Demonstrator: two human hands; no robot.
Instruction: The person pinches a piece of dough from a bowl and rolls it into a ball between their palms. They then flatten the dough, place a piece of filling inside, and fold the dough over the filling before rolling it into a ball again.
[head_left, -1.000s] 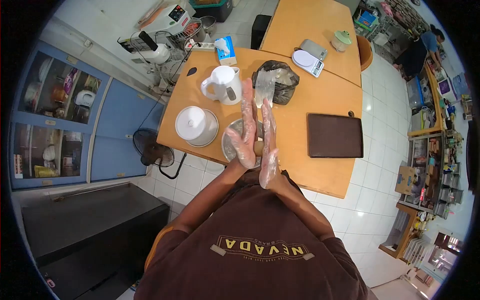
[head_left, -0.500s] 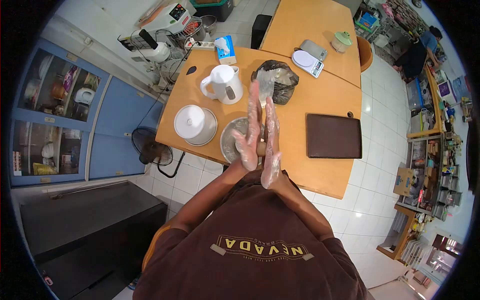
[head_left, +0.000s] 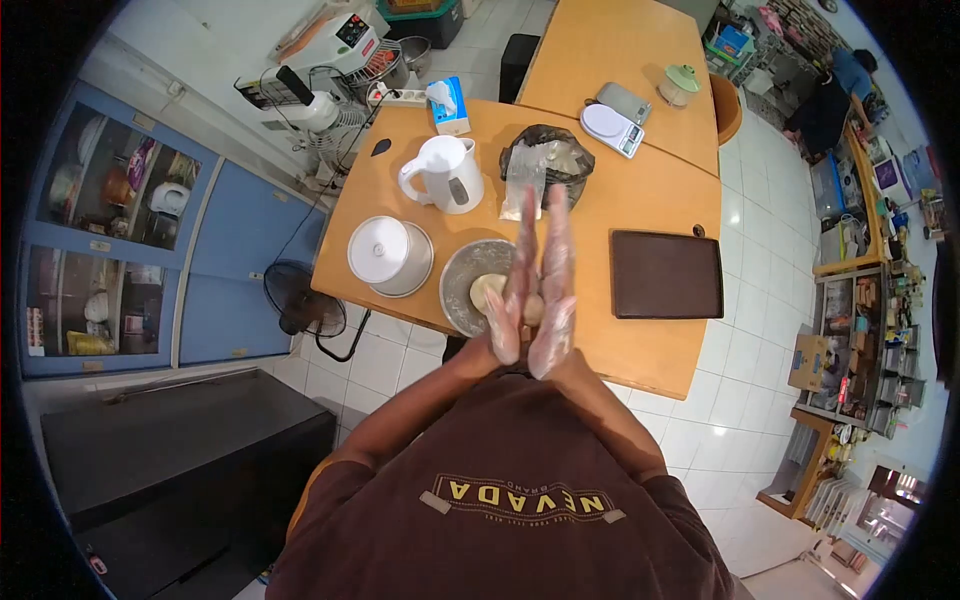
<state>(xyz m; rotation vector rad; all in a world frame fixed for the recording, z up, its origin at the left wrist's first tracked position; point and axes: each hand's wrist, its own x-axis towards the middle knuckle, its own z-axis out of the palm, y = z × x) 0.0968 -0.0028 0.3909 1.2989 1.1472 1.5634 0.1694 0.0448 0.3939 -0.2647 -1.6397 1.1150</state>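
Note:
My left hand (head_left: pixel 517 295) and my right hand (head_left: pixel 558 295) are in clear plastic gloves dusted with white. They stand palm to palm in front of my chest, fingers straight and pointing away from me. A small ball of dough (head_left: pixel 535 309) is pressed between the palms, mostly hidden by them. Just left of my hands is a metal bowl (head_left: pixel 459 298), its inside smeared with flour. A larger pale lump of dough (head_left: pixel 487 291) lies in it, partly covered by my left hand. Beyond my fingertips a clear plastic bag (head_left: pixel 523 178) with white contents leans by a black plastic bag (head_left: pixel 575 185).
On the wooden table (head_left: pixel 590 355) are a lidded white container (head_left: pixel 385 258), a white electric kettle (head_left: pixel 452 178), a tissue box (head_left: pixel 449 110), a brown tray (head_left: pixel 667 275) and a white kitchen scale (head_left: pixel 611 130). A fan (head_left: pixel 300 298) stands at left. Another person (head_left: pixel 825 110) works far right.
Both hands have shifted slightly right and lower, still pressed around the dough ball. The right hand sits lower against the left, and more of the bowl and its dough shows.

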